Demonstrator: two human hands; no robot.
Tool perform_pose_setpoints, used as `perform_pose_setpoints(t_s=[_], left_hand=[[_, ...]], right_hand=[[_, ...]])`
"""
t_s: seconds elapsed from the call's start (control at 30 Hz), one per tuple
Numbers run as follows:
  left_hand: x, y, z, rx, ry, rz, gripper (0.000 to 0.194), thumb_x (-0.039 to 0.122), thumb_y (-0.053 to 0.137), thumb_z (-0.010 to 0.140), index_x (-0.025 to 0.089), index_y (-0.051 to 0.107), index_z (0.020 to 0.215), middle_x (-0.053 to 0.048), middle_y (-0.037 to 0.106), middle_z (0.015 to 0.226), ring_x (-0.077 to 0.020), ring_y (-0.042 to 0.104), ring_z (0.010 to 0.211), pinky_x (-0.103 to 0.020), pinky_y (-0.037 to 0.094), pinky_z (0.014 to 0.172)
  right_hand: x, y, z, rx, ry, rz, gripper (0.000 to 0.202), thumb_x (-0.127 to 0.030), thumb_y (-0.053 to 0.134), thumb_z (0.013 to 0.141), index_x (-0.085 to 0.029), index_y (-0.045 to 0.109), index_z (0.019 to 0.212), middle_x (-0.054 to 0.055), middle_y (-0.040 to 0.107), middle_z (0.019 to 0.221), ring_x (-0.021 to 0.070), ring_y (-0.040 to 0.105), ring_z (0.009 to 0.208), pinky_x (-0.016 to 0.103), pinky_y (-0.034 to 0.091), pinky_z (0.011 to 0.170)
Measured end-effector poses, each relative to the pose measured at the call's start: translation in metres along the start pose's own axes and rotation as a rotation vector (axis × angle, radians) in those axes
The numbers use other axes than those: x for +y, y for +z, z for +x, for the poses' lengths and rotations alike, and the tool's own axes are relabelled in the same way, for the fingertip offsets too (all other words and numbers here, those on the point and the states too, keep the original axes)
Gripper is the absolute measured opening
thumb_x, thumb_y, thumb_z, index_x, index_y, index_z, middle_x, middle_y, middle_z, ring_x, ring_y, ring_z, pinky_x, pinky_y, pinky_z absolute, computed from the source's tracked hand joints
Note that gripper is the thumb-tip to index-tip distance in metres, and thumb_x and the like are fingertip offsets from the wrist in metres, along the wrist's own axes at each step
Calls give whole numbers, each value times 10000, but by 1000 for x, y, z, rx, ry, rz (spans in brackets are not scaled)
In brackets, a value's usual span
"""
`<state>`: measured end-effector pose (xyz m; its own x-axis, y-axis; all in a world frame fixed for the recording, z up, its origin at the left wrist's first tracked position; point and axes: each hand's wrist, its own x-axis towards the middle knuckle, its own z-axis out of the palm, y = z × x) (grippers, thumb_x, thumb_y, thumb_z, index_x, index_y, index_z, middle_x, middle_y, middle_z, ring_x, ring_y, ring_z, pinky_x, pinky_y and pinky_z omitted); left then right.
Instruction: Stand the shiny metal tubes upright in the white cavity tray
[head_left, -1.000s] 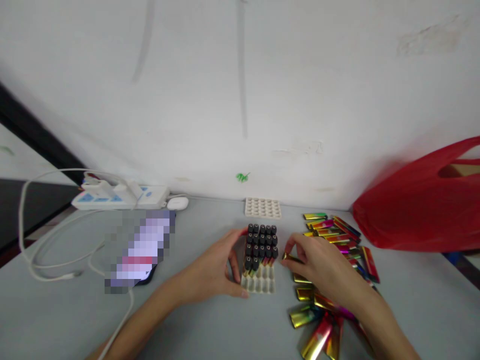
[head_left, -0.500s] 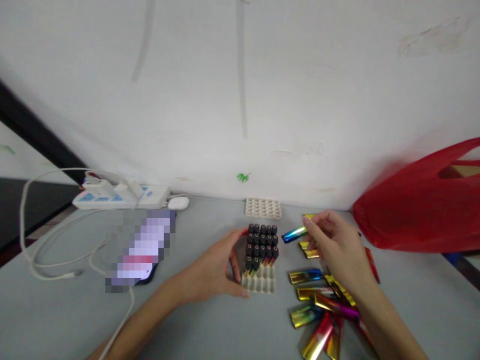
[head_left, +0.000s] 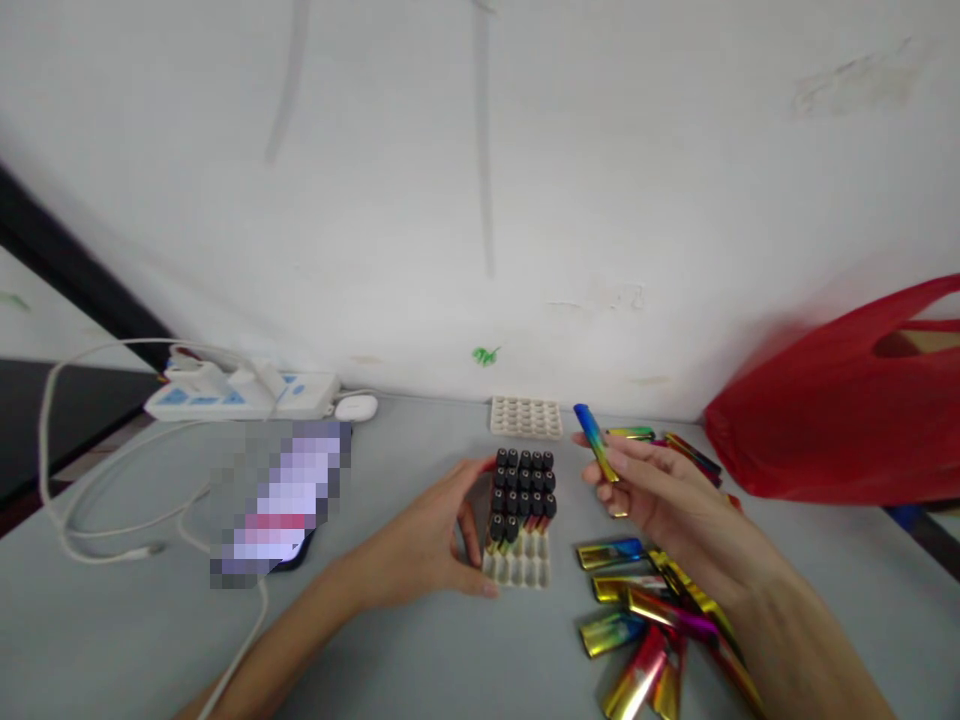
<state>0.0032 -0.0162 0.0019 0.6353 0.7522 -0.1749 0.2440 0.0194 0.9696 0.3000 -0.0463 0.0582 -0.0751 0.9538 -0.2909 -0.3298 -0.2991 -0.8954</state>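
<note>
My left hand [head_left: 424,540] curls around the left side of a pale tray with rows of hollows [head_left: 517,572], its thumb along the near edge. Several black-topped pieces with coloured shiny bodies [head_left: 525,480] stand upright in the tray's far rows; the near hollows hold nothing. To the right of the tray, my right hand [head_left: 667,500] pinches a flat, shiny blue-to-gold casing [head_left: 592,435], tilted with its blue end up. Below that hand several similar metallic casings [head_left: 622,635] lie in a loose pile, partly covered by my forearm.
A second pale tray [head_left: 526,417] lies by the wall. At left are a phone [head_left: 289,490], white cables, a power strip [head_left: 240,397] and a small white case [head_left: 356,407]. A red bag [head_left: 825,420] stands at right, near more casings [head_left: 690,455].
My right hand has turned the blue-gold casing from nearly level to steeply tilted, its blue end now pointing up. The hand has rolled over, palm more upward. My left hand and the tray have stayed put.
</note>
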Motion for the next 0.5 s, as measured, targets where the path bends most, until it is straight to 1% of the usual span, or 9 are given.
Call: perform_pose_setpoints(t_s=[0.1,0.2,0.3,0.43,0.5], left_hand=[[-1,-1,1,-3,0,4,1258,289,1068,653,263,345,1682,-29,707,1086,-221,727,815,-308,581,678],[-1,-2,2,7,18,11,1288,303,1084,635,267,343,1687,-28,704,1071,-216,726,806,-293,571,660],[-1,-2,3,10,38,5,1279,299,1088,631,284,358,1681,-31,707,1089,-212,729,808,-274,562,640],[1,0,2,16,24,-18,1269,287,1088,626,271,374,1676,-31,720,1091,-210,729,791,-278,566,634],[1,0,2,12,3,-27,1268,296,1083,631,277,375,1682,-3,725,1039,-219,732,781,-294,577,649]], right_hand=[[-1,6,-4,-38,-7,37,322,-346,982,819,-206,791,1037,48,802,913,147,689,747,257,574,712],[-3,9,-6,-60,-10,44,272,-374,896,859,-218,727,1004,18,750,789,153,648,669,254,533,634],[-4,9,-5,-28,13,34,225,-380,805,868,-236,674,981,-10,684,686,154,573,580,251,472,553],[-4,9,-4,-5,4,57,188,-303,783,838,-241,668,974,-11,704,745,127,507,545,223,373,473],[-4,11,-4,-8,2,55,196,-285,793,805,-240,667,948,-7,716,758,120,486,524,219,328,436]])
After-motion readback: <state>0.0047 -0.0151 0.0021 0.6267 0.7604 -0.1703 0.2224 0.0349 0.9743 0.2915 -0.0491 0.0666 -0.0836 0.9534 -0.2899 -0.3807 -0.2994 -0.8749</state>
